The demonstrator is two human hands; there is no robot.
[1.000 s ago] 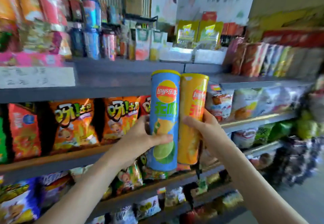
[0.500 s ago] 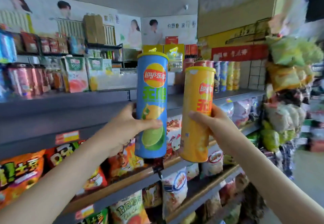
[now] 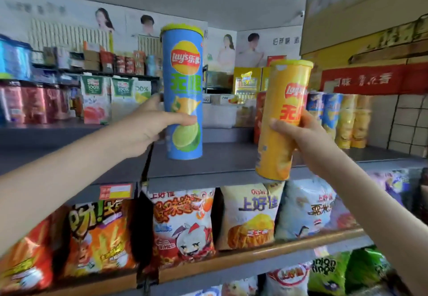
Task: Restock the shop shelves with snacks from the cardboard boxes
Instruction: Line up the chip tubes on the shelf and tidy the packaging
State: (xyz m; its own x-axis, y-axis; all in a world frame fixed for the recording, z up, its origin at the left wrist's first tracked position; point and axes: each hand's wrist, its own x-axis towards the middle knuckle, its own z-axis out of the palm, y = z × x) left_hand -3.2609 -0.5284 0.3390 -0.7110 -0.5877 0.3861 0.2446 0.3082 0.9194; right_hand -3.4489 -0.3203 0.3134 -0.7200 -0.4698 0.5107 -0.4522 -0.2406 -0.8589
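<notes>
From the head camera, a person's left hand (image 3: pixel 148 129) grips a tall blue cylindrical crisp can (image 3: pixel 183 82) with a yellow lid, upright over the grey metal shelf (image 3: pixel 222 159). The right hand (image 3: pixel 303 143), well apart from it, clasps a yellow cylindrical crisp can (image 3: pixel 280 110), slightly tilted, at the shelf's front edge. A row of similar blue and yellow cans (image 3: pixel 335 117) stands at the shelf's right. Bagged snacks (image 3: pixel 183 224) fill the shelf below.
</notes>
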